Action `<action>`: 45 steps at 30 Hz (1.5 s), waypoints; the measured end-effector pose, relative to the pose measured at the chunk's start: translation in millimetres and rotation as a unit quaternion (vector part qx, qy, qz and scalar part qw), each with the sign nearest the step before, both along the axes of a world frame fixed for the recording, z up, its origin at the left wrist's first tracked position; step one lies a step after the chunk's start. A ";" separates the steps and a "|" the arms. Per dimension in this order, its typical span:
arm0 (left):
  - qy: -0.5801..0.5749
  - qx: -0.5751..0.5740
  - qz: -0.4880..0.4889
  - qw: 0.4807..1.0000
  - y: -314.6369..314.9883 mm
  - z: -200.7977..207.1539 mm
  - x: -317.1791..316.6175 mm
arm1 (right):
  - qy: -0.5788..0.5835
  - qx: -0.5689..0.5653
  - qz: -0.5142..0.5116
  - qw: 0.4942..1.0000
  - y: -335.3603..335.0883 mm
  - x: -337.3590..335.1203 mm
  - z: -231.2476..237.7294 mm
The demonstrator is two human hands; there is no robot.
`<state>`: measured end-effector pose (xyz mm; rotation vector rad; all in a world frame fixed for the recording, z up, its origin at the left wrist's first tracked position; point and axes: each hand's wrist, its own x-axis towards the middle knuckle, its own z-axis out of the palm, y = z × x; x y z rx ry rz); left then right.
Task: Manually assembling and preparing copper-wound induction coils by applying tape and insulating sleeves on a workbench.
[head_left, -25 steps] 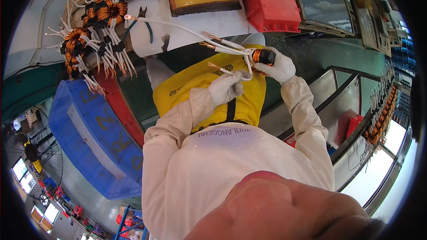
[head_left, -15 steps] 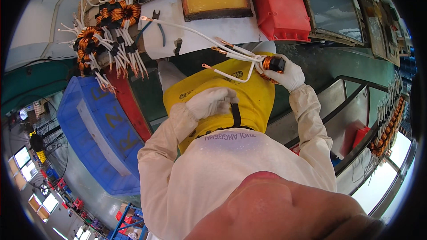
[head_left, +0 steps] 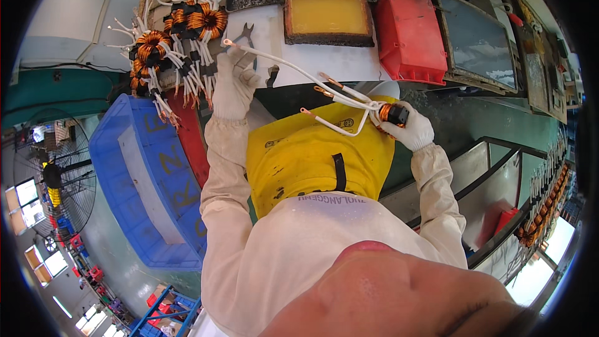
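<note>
My right hand (head_left: 414,128), in a white glove, grips a copper-wound coil (head_left: 387,114) with a black part on it, above the yellow apron. White leads (head_left: 293,68) run from the coil toward the left and end in bare copper lugs. My left hand (head_left: 234,84), also gloved, is at the front edge of the bench with its fingers curled over the handles of cutting pliers (head_left: 248,29). Only the pliers' jaws and upper part show beyond the fingers. The longest lead's lug lies just beside that hand.
Several finished-looking coils (head_left: 151,45) with white leads are heaped at the bench's left. A yellow block in a dark frame (head_left: 329,17) and a red bin (head_left: 412,37) stand at the back. A blue crate (head_left: 146,181) is at my left, a metal-framed rack (head_left: 486,181) at my right.
My left hand has gone from the apron forward and left to the pliers, covering their handles. My right hand still holds the coil. The whole view has shifted slightly.
</note>
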<state>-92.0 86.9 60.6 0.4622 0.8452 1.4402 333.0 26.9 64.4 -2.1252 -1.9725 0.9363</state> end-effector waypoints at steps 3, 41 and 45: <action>0.028 -0.012 0.007 0.999 5.2 -1.5 -6.7 | -0.020 0.012 0.015 1.000 0.4 -2.2 0.6; -0.148 -0.303 -0.385 0.859 -125.6 -42.3 151.1 | -0.050 -0.049 0.017 0.997 15.9 0.2 -4.9; -0.109 -0.322 -0.366 0.866 -117.3 -41.8 152.4 | -0.046 -0.037 0.027 0.998 16.4 -0.6 -5.8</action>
